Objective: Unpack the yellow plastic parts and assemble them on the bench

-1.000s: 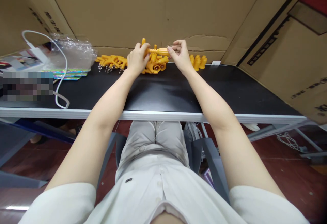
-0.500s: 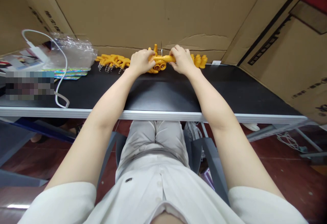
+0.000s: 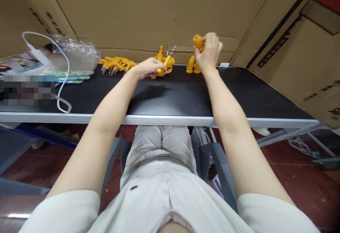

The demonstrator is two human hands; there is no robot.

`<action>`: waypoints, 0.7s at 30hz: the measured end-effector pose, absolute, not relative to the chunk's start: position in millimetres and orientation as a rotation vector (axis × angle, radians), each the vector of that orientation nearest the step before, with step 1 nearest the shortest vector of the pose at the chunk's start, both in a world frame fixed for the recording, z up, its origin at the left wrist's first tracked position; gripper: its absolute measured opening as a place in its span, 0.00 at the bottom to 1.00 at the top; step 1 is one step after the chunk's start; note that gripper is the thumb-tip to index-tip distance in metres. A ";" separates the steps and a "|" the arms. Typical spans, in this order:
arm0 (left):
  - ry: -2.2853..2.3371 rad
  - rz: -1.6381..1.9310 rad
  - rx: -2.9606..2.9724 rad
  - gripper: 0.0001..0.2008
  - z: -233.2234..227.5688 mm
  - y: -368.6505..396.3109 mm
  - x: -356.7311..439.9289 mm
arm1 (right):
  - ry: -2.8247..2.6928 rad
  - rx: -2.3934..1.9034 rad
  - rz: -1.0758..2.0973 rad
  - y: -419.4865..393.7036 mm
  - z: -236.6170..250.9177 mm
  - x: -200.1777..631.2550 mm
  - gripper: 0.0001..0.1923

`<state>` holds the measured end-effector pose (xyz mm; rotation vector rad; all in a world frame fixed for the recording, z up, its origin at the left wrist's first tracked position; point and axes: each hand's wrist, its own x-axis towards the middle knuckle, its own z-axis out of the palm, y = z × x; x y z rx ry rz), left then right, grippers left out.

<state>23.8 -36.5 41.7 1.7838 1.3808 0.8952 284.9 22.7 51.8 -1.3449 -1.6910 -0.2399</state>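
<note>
My right hand (image 3: pixel 208 52) is raised above the black table (image 3: pixel 186 98) near its far edge and grips a small orange plastic piece (image 3: pixel 198 40). Below it stand two or three more orange pieces (image 3: pixel 191 66) upright. My left hand (image 3: pixel 148 68) rests low on the table, fingers on an orange piece (image 3: pixel 164 66) in the middle pile. A thin metal chain (image 3: pixel 171 50) shows between the two hands. Further left lies a heap of orange pieces with metal springs (image 3: pixel 117 64).
Cardboard walls (image 3: pixel 170 13) close off the back and right of the table. At the left are crumpled clear plastic (image 3: pixel 77 54), a white cable (image 3: pixel 62 80) and colourful printed sheets (image 3: pixel 71 77). Under the table are my legs and grey chair parts.
Both hands held one orange piece together in the middle; now my right hand has lifted up and to the right with an orange piece, and my left hand has dropped onto the pile.
</note>
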 end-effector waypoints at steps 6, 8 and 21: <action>1.399 1.253 1.594 0.07 29.4 -6.4 11.5 | -1.272 -1.361 -0.041 38.9 42.2 344.7 0.09; 1.472 1.354 1.523 0.12 24.4 5.4 3.7 | -1.373 -1.337 0.084 43.3 31.3 359.6 0.11; 1.734 1.544 1.314 0.28 42.0 0.5 -22.5 | -1.240 -1.926 -0.053 43.7 15.0 360.8 0.14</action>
